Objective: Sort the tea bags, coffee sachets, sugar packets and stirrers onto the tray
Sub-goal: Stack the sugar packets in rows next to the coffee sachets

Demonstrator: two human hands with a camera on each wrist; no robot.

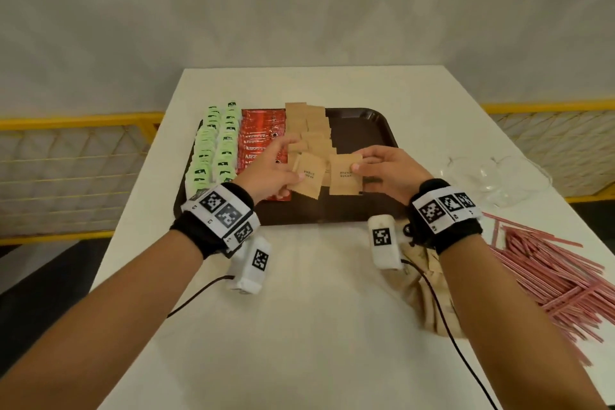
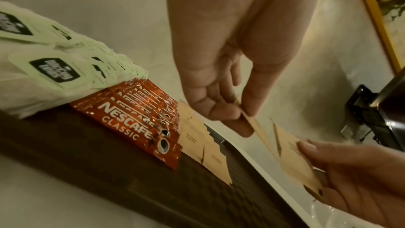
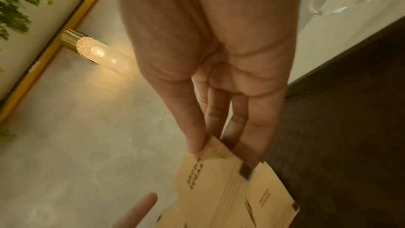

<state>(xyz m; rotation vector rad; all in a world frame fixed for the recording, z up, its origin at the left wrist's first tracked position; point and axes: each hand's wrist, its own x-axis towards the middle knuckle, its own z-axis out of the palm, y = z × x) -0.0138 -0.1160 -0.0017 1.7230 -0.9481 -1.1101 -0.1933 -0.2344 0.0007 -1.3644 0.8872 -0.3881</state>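
The right part of the tray (image 1: pixel 362 130) is bare, while tea bags (image 1: pixel 213 150), coffee sachets (image 1: pixel 263 130) and sugar packets (image 1: pixel 309 123) fill its left, and stirrers (image 1: pixel 545 276) crowd the table (image 1: pixel 299 309) at the near right.

The left hand (image 1: pixel 269 173) covers the near ends of the coffee sachets (image 1: pixel 263 136). The right forearm hides part of a beige cloth (image 1: pixel 429 293) on the table (image 1: pixel 316 326). The stirrers (image 1: pixel 549 276) run off the head view's right edge. Print on the sugar packets (image 3: pixel 219 188) is blurred.

sugar packets (image 1: pixel 344 175): matt kraft paper (crimped edges) | coffee sachets (image 2: pixel 136 124): glossy foil | tray (image 1: pixel 362 130): textured plastic
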